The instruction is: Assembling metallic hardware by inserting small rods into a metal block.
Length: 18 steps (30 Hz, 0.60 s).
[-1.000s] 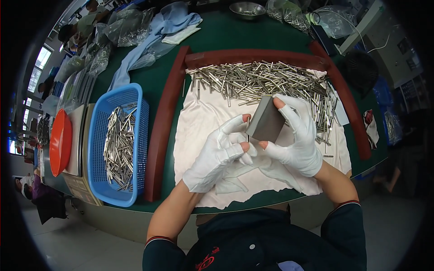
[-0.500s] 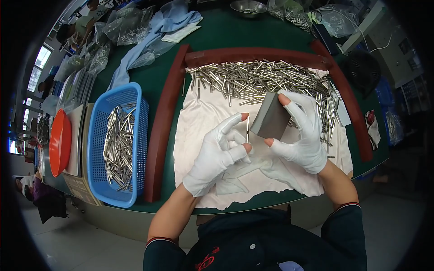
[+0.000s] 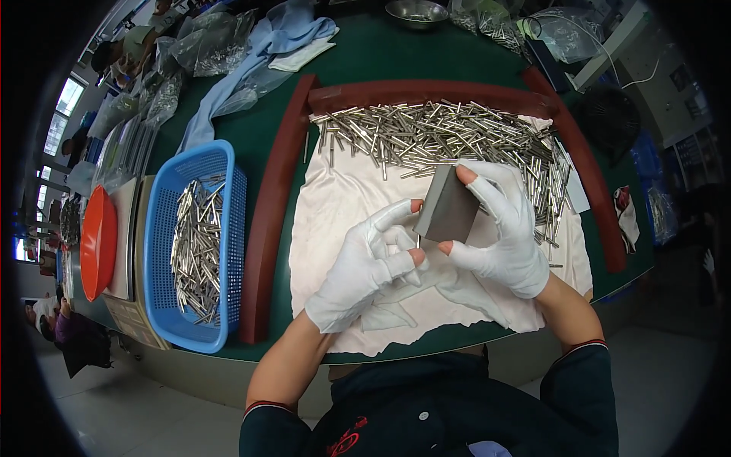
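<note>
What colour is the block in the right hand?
The block is grey, its broad face darker; it shows best in the head view.

block (image 3: 451, 212): matt, smooth; rods (image 3: 381, 135): glossy metal; basket (image 3: 199, 340): plastic; gloves (image 3: 519, 259): matt cloth; sheet (image 3: 335, 202): satiny cloth

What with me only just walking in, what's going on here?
A gloved person's right hand grips a grey rectangular block; the left hand pinches a thin metal rod, mostly hidden by the block. Loose rods lie heaped ahead on a pale cloth; more rods sit in the blue plastic basket to the left.
</note>
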### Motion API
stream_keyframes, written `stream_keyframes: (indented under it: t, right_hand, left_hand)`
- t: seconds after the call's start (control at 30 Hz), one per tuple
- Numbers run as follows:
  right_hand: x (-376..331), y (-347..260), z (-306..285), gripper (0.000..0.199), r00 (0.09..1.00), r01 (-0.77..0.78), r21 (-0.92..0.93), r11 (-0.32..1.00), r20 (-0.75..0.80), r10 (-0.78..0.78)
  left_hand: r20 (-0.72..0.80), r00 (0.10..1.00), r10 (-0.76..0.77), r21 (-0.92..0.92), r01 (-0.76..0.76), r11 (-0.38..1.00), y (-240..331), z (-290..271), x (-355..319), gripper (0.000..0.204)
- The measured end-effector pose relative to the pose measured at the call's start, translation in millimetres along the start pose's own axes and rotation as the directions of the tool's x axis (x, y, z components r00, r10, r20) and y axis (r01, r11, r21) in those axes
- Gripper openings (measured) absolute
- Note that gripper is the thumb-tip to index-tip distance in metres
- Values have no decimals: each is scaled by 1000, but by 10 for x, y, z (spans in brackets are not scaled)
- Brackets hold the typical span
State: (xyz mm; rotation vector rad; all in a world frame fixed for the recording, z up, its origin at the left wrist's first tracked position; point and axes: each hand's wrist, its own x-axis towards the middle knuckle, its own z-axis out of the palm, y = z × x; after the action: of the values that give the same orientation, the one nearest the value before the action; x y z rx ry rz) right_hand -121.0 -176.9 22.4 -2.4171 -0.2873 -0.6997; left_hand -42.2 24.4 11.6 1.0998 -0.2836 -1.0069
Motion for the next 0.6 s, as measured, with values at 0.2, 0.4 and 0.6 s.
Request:
stream_keyframes:
  t: [0.2, 0.4, 0.6]
  right_hand:
    - [-49, 64, -204, 78, 997, 30, -64, 998, -67, -34]
    - [-40, 83, 90, 77, 965, 98, -79, 992, -235, -114]
    - [-142, 46, 7, 80, 966, 52, -80, 995, -249, -71]
  left_hand:
    - [36, 998, -49, 18, 48, 999, 19, 159, 121, 65]
    - [-116, 993, 28, 17, -26, 1000, -61, 111, 3, 81]
    - [-148, 987, 62, -5, -64, 998, -169, 206, 83, 81]
